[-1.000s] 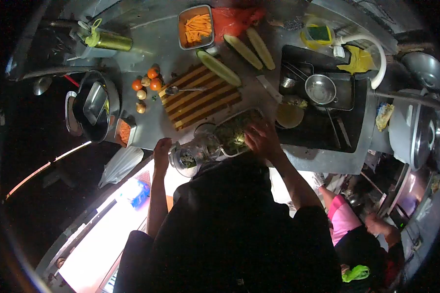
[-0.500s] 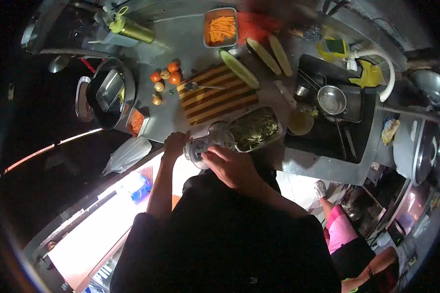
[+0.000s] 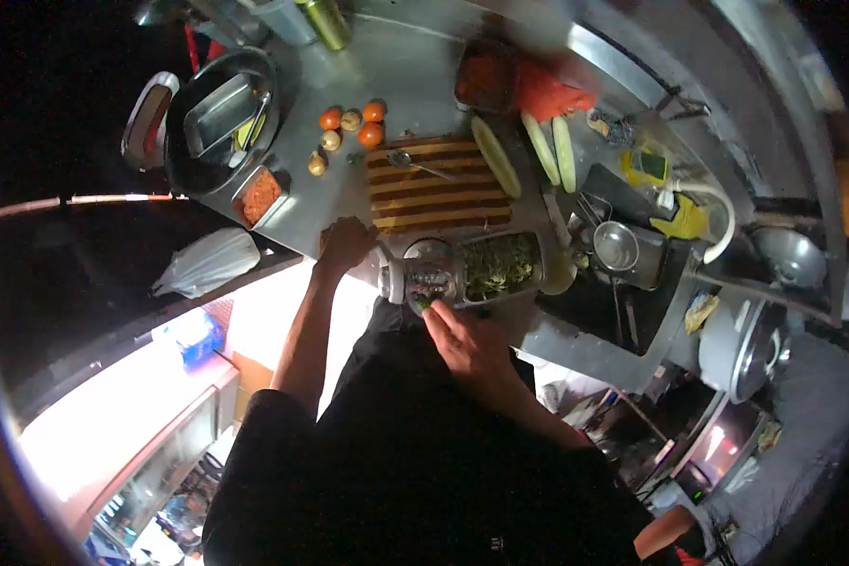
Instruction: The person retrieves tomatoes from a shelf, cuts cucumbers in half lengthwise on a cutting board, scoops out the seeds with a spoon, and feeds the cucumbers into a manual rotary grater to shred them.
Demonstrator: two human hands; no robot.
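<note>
My right hand point(image 3: 464, 341) is pinched on a bit of green leaf point(image 3: 426, 302) at the near rim of a clear round container point(image 3: 431, 274). Against that container's left side stands a second clear piece with a whitish rim point(image 3: 390, 274). Just left of it, at the counter edge, is my left hand point(image 3: 347, 245) with its fingers curled; what they grip, if anything, is hidden. Chopped dark greens fill a rectangular tray point(image 3: 541, 253) on the right. Beyond the containers lies a striped wooden cutting board point(image 3: 434, 199) with a spoon point(image 3: 402, 159) and a halved cucumber point(image 3: 496, 156).
Tomatoes point(image 3: 371, 135) and small onions point(image 3: 317, 165) sit left of the board. A large dark pan point(image 3: 173, 141) and a tray of orange-red food point(image 3: 259, 197) are farther left. At right are cucumber pieces point(image 3: 564, 154), a strainer point(image 3: 616, 246) and another person's arm point(image 3: 665, 533).
The whole view has swung round. My right hand has moved from the left clear piece to the round container's near rim, where green now shows at its fingertips. My left hand stays beside the containers.
</note>
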